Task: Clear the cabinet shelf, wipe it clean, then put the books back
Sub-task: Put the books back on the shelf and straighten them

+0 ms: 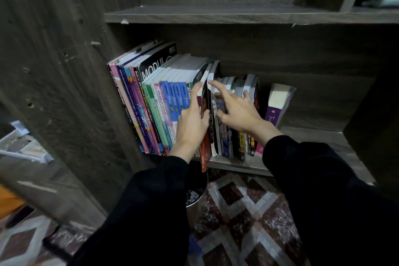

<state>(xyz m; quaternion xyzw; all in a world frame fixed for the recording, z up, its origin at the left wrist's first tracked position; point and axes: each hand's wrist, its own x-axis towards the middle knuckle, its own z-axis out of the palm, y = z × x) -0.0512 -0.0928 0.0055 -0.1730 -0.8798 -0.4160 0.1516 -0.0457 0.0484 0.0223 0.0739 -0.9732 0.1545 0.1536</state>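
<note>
Left hand (191, 123) clamped on a thin red book (205, 136), thumb on its right face, fingers behind; book tilted, its lower corner out past the shelf (302, 134) edge. Right hand (237, 112) spread, fingertips resting on the tops of the shorter books (235, 134) just beside, gripping nothing. Taller books (155, 97) packed upright at left. A purple book (278, 103) leaning alone at right.

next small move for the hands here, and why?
Probably draw the red book fully out: the left hand already grips it and it juts past the shelf edge, while the right hand holds neighbouring books back.
</note>
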